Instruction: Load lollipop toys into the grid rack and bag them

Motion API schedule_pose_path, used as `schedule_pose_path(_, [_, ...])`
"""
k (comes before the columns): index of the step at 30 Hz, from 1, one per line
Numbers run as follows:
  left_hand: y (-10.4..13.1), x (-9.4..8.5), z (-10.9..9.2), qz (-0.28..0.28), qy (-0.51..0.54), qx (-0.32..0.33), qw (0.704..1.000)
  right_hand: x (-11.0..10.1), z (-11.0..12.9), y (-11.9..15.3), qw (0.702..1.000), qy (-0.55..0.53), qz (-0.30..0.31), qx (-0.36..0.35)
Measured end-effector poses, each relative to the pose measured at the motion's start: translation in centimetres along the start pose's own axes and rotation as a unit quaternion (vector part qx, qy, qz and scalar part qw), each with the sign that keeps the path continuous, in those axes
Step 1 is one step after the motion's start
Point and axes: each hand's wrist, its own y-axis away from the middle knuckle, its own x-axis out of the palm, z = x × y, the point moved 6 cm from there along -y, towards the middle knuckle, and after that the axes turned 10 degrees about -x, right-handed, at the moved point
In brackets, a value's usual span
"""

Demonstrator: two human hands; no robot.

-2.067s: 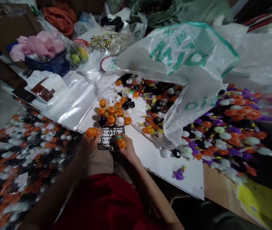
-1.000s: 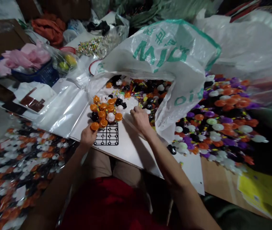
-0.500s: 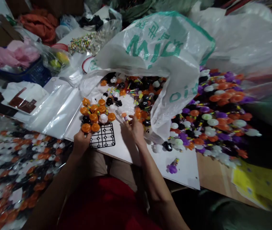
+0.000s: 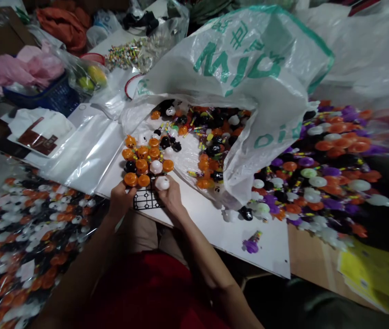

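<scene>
A black grid tray [image 4: 141,201] lies at the front edge of the white board, its far part covered by several orange pieces [image 4: 141,166], with a black and a white one among them. My left hand [image 4: 121,199] is closed on the tray's left edge. Over the tray's right side, my right hand [image 4: 172,196] holds a round white piece [image 4: 162,183] in closed fingers. Beyond the hands lies an open white plastic bag [image 4: 276,114] with green writing, full of orange, black and white pieces.
Purple, orange and white pieces [image 4: 331,173] are heaped at the right. One purple piece [image 4: 251,246] lies on the white board [image 4: 269,256]. Bagged pieces [image 4: 26,237] fill the lower left. A blue basket [image 4: 43,98] with pink cloth stands at the back left.
My right hand has moved left from the bag's opening to the tray, now with a white piece in it. My left hand stays at the tray. The whole view has shifted slightly.
</scene>
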Motion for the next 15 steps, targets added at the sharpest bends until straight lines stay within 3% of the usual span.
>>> schedule_pose_path(5, [0.0, -0.1, 0.0, -0.017, -0.074, 0.020, 0.997, 1.3, 1.1, 0.2, 0.975, 0.183, 0.122, -0.010])
schedule_pose_path(10, [-2.2, 0.1, -0.3, -0.044, -0.073, 0.035, 0.996, 1.9, 2.4, -3.5, 0.955, 0.253, 0.158, -0.005])
schedule_pose_path(12, [-3.2, 0.4, -0.6, -0.035, -0.048, 0.036, 0.998, 0.5, 2.7, -4.4, 0.950, 0.252, 0.181, -0.031])
schedule_pose_path(15, [-4.0, 0.6, -0.5, -0.026, -0.008, 0.040, 0.999, -4.6, 1.8, -4.2, 0.919, 0.353, 0.176, -0.021])
